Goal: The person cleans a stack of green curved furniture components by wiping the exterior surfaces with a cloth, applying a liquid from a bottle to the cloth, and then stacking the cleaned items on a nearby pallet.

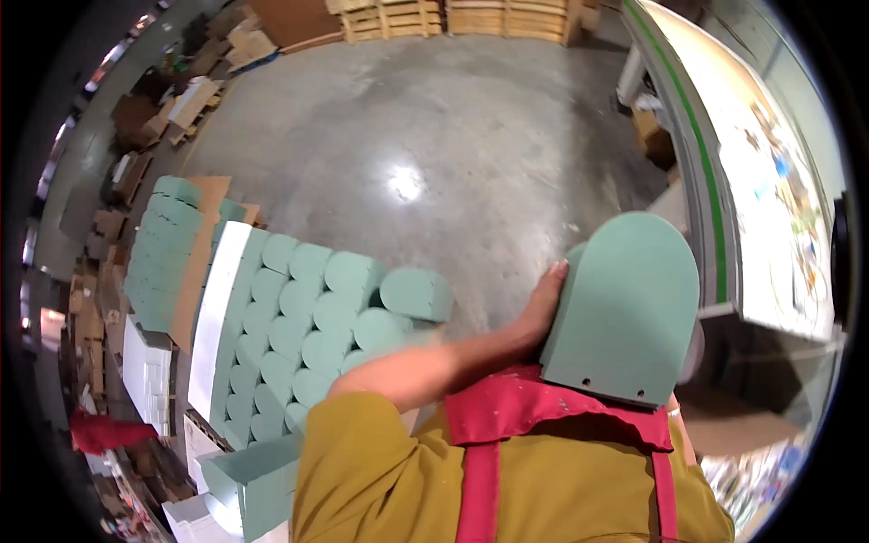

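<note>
Upright against my front is a light green, arch-topped block (625, 308) with two small dark holes along its flat lower edge. The edge of another green piece shows behind its upper left side. My left hand (546, 303) reaches across and grips the block's left side, fingertips at the edge. Of my right hand, only a bit of wrist (673, 407) with a pale band shows below the block's right corner; its fingers are hidden behind the block. A red apron (543, 407) lies just beneath the block.
To my left, many similar green pieces (303, 308) stand in staggered rows beside a white strip (217, 299). More green pieces (163, 253) stack beyond, by cardboard. On my right runs a long bench with a green-striped edge (697, 136). Wooden pallets (507, 18) stand far ahead.
</note>
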A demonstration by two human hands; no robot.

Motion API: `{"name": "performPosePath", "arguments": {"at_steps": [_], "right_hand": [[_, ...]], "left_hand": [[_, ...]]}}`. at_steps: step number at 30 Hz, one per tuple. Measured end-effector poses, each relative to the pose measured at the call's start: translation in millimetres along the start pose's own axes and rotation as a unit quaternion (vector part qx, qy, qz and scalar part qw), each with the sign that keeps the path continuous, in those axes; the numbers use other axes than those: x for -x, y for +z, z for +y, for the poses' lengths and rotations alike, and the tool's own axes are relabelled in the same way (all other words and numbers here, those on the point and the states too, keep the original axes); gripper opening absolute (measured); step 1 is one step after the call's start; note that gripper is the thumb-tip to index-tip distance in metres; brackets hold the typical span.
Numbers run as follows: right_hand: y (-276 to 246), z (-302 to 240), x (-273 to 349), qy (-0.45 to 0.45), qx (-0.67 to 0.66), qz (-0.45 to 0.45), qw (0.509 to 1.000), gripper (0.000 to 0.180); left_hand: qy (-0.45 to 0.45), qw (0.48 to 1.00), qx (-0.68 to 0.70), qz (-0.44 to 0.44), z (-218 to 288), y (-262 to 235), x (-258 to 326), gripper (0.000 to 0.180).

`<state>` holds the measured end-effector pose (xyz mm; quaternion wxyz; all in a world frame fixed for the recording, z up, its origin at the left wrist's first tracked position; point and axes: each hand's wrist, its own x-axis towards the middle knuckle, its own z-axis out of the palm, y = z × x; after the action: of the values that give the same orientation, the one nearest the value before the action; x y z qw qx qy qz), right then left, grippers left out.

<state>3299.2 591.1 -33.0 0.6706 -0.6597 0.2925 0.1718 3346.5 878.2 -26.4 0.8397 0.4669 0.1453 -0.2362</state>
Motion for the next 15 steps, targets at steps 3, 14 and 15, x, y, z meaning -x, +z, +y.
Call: {"name": "performPosePath", "arguments": {"at_steps": [3,14,15], "right_hand": [[29.6,-52.7,-71.3,-0.010,0.008,-0.019,1.000,0.056],[203.3,-262.3,-323.6,-0.041,0.137,-0.191,0.971,0.058],[228.2,-274.5,-339.5,-0.040,0.148,-0.211,0.965,0.059]], "left_hand": [[0.042,0.999,0.032,0.002,33.8,-15.2,-69.8,0.067],[0.172,0.957,0.107,0.208,192.4,-64.9,-218.4,0.061],[0.173,0.955,0.077,0.230,207.1,-76.5,-223.9,0.061]]}}
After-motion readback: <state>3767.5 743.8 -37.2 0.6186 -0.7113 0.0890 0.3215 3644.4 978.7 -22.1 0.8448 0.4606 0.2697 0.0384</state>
